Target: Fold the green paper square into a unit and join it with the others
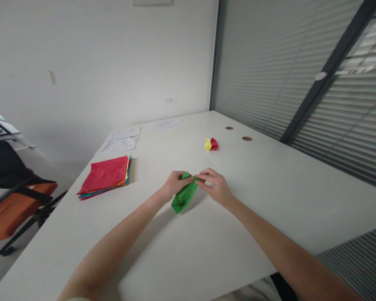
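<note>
A folded piece of green paper hangs just above the white table, its creased lower end pointing toward me. My left hand grips it near its upper end, fingers closed over the edge. At the paper's upper right corner, my right hand pinches with thumb and fingertips. Both hands meet close together there, and the fingertips hide part of the paper. Farther back on the table lie a small yellow folded paper piece and a red one, side by side and touching.
A stack of coloured paper sheets, red on top, lies at the left of the table. Printed sheets rest behind it. Two round holes pierce the tabletop near the blinds. An orange-seated chair stands at left.
</note>
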`<state>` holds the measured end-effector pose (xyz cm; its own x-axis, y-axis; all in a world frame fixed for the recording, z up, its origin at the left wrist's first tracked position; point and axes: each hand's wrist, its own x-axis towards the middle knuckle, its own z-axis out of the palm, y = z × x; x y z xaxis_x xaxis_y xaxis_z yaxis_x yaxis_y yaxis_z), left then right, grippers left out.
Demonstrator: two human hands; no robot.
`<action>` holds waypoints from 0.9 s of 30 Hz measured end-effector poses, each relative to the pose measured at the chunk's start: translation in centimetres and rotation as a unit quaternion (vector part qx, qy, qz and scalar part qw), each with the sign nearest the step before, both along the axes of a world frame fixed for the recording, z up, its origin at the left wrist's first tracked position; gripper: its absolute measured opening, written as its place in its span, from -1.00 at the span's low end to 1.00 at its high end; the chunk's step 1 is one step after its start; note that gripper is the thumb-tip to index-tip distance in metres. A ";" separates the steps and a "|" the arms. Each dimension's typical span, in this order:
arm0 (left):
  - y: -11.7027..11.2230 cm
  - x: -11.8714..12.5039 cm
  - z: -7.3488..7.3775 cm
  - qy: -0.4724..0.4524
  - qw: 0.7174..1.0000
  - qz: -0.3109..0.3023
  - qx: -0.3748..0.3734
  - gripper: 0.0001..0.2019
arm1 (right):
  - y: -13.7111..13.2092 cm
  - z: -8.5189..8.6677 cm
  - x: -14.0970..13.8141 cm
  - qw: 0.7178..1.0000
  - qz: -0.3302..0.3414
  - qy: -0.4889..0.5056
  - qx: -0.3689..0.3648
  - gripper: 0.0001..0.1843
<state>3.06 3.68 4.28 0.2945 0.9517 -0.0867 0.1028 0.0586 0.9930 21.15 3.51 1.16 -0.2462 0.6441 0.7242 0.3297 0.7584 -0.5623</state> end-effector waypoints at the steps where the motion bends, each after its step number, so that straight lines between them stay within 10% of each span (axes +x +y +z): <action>1: 0.0 0.0 0.0 0.000 1.000 -0.002 0.000 -0.62 | 0.0 0.0 0.0 1.000 -0.001 -0.001 -0.005 -0.80; 15: -0.2 0.0 0.3 0.004 0.999 -0.040 0.023 -0.73 | -0.3 -0.4 -0.6 0.984 -0.021 0.091 -0.150 -0.74; 27: 0.9 -0.1 -0.6 -0.016 0.985 0.082 0.148 -0.76 | 0.4 -0.3 -0.5 0.961 -0.050 0.194 -0.190 -0.78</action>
